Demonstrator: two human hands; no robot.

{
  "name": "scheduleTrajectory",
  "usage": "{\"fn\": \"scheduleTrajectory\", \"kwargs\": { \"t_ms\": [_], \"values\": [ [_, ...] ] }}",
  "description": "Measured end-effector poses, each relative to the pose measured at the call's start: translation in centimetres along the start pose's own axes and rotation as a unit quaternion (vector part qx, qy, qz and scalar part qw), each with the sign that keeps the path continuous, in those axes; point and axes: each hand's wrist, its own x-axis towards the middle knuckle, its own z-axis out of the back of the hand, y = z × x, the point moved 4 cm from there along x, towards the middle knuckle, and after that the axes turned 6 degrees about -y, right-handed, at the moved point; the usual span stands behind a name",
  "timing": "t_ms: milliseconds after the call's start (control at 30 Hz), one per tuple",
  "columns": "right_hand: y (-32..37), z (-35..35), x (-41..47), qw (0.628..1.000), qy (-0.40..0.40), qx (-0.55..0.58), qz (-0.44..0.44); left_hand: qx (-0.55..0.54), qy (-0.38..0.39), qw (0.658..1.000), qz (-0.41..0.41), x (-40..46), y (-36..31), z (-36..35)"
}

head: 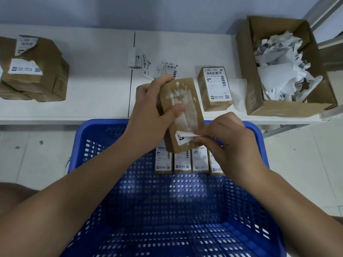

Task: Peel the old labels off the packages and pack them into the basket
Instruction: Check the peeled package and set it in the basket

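Observation:
My left hand (151, 108) grips a brown cardboard package (182, 101) held tilted above the blue basket (96, 145). White glue residue covers the package's top face. My right hand (226, 141) pinches the last white scrap of the old label (182, 137) at the package's near end. Several labelled packages (182, 161) stand in a row inside the basket, partly hidden by my hands. Another labelled package (215, 88) stands on the white table (92, 71).
An open cardboard box (256, 101) full of crumpled peeled labels sits at the right of the table. A stack of brown packages (33, 71) lies at the left. Loose label strips (148, 65) lie at the table's middle.

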Motion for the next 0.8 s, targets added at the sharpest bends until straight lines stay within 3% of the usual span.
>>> {"fn": "scheduleTrajectory", "kwargs": {
  "t_ms": [167, 433, 800],
  "values": [
    [1.3, 1.3, -0.6, 1.0, -0.005, 0.017, 0.021, -0.002, -0.006, 0.999, -0.042, -0.4, -1.4, 0.0],
    [3.7, 3.4, -2.8, 1.0, 0.003, 0.007, -0.01, -0.049, 0.011, 0.999, -0.007, -1.3, -2.6, -0.6],
    [6.1, 6.1, -3.1, 0.998, -0.055, -0.007, -0.005, -0.095, 0.017, 0.995, 0.001, -1.4, -3.5, -0.3]
  ]
}}
